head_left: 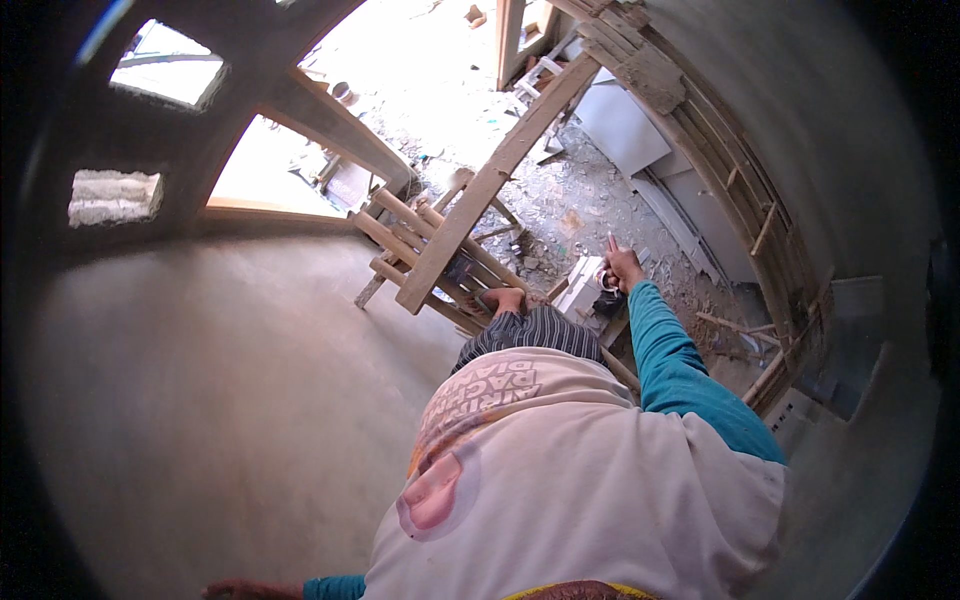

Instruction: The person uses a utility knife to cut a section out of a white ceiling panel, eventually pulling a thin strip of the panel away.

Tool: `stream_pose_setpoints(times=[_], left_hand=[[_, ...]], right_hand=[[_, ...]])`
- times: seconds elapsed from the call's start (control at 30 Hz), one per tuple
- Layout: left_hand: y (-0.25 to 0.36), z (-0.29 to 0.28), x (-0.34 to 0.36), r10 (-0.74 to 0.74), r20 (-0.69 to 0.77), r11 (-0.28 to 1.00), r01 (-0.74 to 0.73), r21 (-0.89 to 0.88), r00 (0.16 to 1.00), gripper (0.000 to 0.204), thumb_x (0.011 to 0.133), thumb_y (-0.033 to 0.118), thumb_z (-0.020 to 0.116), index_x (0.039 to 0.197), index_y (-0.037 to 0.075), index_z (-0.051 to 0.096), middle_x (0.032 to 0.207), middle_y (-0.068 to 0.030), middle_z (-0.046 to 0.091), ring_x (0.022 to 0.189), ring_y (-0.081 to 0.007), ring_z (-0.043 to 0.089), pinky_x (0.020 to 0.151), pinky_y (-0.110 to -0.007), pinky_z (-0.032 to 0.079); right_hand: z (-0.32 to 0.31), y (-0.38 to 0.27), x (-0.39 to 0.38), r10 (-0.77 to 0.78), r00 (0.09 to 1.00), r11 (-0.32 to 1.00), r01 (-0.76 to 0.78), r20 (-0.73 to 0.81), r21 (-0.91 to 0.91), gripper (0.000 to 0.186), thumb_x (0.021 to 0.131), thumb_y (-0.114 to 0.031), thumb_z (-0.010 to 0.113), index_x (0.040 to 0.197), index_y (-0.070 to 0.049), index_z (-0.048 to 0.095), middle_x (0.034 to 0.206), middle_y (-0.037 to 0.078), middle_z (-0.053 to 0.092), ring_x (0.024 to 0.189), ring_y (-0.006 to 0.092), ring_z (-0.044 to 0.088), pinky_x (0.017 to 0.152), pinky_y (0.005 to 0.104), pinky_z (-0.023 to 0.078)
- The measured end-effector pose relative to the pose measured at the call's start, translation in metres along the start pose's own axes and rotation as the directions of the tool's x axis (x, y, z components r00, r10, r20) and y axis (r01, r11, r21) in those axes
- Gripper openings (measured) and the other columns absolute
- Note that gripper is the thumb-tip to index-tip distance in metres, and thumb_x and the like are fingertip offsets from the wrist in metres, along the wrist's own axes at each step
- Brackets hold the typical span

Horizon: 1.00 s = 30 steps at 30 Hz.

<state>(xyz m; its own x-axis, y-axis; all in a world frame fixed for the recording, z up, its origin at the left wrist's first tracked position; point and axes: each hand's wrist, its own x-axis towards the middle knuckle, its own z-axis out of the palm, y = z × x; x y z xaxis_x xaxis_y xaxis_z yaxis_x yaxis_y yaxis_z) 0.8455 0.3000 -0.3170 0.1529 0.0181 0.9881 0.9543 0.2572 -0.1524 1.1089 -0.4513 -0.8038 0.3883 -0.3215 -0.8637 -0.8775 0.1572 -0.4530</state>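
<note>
My right arm, in a teal sleeve, reaches forward and down. The right hand point(625, 268) is closed, with one finger or thumb sticking up, around a small dark-and-white thing point(605, 285) whose kind I cannot make out. Just past it lies a white boxy object point(580, 287). My left hand point(252, 589) is low at the left, beside the smooth grey wall point(230, 400). The lower edge cuts it off and it is dark, so its fingers do not show clearly. My bare foot point(503, 299) is on a rough wooden scaffold point(400, 240).
A long plank point(495, 185) slants across the scaffold. Far below, rubble covers the floor point(570, 215). Pale panels point(620, 125) lean at the right, beside a stack of long timbers point(720, 135). Window openings point(170, 65) and a bright doorway stand at the upper left.
</note>
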Motion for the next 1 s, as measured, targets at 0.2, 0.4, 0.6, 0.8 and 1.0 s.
stream_pose_setpoints(times=[0.2, 0.4, 0.6, 0.8, 1.0], left_hand=[[-0.012, 0.001, 0.015, 0.141, -0.304, 0.987, -0.108, 0.122, 0.942, 0.088, 0.099, 0.065, 0.046, 0.159, 0.002, 0.030, 0.166, -0.0241, 0.029, 0.152, -0.0494, 0.026, 0.120, -0.069, 0.018], [-0.004, -0.033, 0.007, 0.009, -0.031, 1.000, -0.010, -0.030, 0.999, 0.089, 0.100, 0.063, 0.045, 0.159, -0.002, 0.029, 0.166, -0.0247, 0.029, 0.151, -0.0494, 0.028, 0.120, -0.069, 0.018], [-0.022, -0.028, 0.007, 0.049, -0.119, 0.999, -0.048, 0.007, 0.992, 0.089, 0.100, 0.062, 0.044, 0.158, -0.003, 0.029, 0.166, -0.0249, 0.029, 0.151, -0.0492, 0.028, 0.120, -0.069, 0.018], [-0.030, -0.026, 0.010, 0.072, -0.171, 0.997, -0.067, 0.037, 0.983, 0.090, 0.100, 0.062, 0.043, 0.158, -0.005, 0.029, 0.166, -0.0250, 0.028, 0.151, -0.0491, 0.028, 0.121, -0.069, 0.018], [-0.025, -0.031, 0.006, 0.090, -0.178, 0.996, -0.084, 0.040, 0.980, 0.090, 0.100, 0.061, 0.043, 0.158, -0.006, 0.029, 0.166, -0.0252, 0.028, 0.151, -0.0489, 0.028, 0.121, -0.068, 0.018]], right_hand=[[-0.101, 0.084, 0.000, 0.104, 0.984, 0.994, -0.098, -0.142, 0.050, 0.014, 0.094, -0.014, 0.051, 0.081, -0.010, 0.054, 0.066, 0.004, 0.050, 0.045, 0.0123, 0.039, 0.039, 0.0313, 0.030], [-0.140, 0.151, -0.005, 0.237, 0.961, 0.967, -0.218, -0.143, 0.134, 0.016, 0.094, -0.017, 0.052, 0.079, -0.012, 0.053, 0.066, 0.003, 0.051, 0.044, 0.0142, 0.039, 0.041, 0.0330, 0.029], [-0.158, 0.170, -0.014, 0.185, 0.973, 0.975, -0.163, -0.139, 0.153, 0.010, 0.093, -0.014, 0.051, 0.084, -0.011, 0.054, 0.067, 0.003, 0.050, 0.047, 0.0129, 0.038, 0.041, 0.0319, 0.029], [-0.185, 0.176, -0.014, 0.138, 0.980, 0.973, -0.107, -0.141, 0.206, 0.007, 0.090, -0.013, 0.052, 0.085, -0.010, 0.054, 0.067, 0.002, 0.050, 0.048, 0.0126, 0.039, 0.042, 0.0322, 0.030], [-0.205, 0.194, -0.018, 0.157, 0.972, 0.960, -0.108, -0.176, 0.259, 0.004, 0.090, -0.012, 0.054, 0.087, -0.010, 0.053, 0.068, 0.003, 0.050, 0.049, 0.0126, 0.039, 0.042, 0.0320, 0.030]])
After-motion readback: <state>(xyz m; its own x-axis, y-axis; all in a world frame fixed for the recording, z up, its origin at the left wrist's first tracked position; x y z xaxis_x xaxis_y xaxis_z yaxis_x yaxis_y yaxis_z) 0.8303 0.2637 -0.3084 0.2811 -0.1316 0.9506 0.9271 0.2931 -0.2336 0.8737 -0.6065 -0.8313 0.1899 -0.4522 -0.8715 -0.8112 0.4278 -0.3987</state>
